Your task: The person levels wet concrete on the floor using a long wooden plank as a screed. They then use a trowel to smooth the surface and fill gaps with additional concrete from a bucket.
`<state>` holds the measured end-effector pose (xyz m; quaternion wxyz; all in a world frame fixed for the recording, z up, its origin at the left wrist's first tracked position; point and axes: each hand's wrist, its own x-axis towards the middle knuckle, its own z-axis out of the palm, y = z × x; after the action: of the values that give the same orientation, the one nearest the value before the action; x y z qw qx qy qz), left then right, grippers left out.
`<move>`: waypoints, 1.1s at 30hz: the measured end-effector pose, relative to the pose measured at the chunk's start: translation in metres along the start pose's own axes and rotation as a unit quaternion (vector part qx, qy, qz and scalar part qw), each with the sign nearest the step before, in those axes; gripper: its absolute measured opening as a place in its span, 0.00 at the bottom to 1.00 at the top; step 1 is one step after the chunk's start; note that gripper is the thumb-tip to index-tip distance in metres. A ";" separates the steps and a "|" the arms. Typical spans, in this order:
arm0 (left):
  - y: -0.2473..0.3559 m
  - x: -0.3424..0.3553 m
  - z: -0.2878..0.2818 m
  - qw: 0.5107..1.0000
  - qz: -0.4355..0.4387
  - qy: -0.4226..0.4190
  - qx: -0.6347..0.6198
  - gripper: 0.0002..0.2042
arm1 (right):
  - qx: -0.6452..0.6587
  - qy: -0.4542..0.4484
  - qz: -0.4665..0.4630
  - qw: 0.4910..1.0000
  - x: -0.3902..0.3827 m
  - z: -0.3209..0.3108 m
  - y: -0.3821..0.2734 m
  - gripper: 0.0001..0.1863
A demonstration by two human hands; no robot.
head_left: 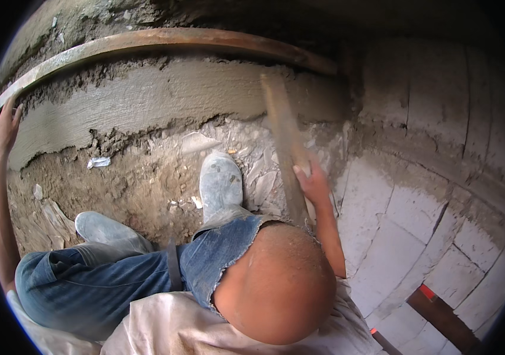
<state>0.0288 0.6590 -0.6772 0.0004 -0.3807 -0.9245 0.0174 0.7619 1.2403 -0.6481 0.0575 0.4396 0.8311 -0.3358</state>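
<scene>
My right hand [314, 180] is closed on a flat wooden board [280, 115], which is blurred. The far end of this board lies against the wet mortar band [146, 89]. At the far left my left hand [8, 127] grips the lower edge of a long wooden batten [163, 36] near its end. The batten runs along the top of the smoothed mortar; its bend comes at least partly from the lens. Some of my left fingers are hidden behind the batten.
Crumbled mortar and debris cover the dirt ground [134, 183] around my boots [221, 177]. A white scrap [98, 162] lies below the band. To the right rises a pale block wall [409, 201]. A dark brown bar with a red end [442, 319] is at lower right.
</scene>
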 end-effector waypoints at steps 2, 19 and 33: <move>0.009 0.007 -0.006 0.999 -0.018 -0.029 -0.034 0.25 | -0.040 -0.015 0.038 0.998 0.009 0.018 -0.020 0.35; 0.012 0.013 -0.039 0.999 -0.004 -0.033 -0.004 0.24 | -0.113 0.051 0.097 0.988 -0.014 0.033 0.001 0.37; -0.039 -0.006 -0.055 0.998 -0.036 -0.011 -0.056 0.24 | -0.162 -0.114 -0.121 0.973 0.026 -0.041 -0.094 0.38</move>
<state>0.0062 0.6286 -0.6208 -0.0303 -0.3466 -0.9370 -0.0308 0.6819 1.2462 -0.5786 0.1809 0.2795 0.9095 -0.2489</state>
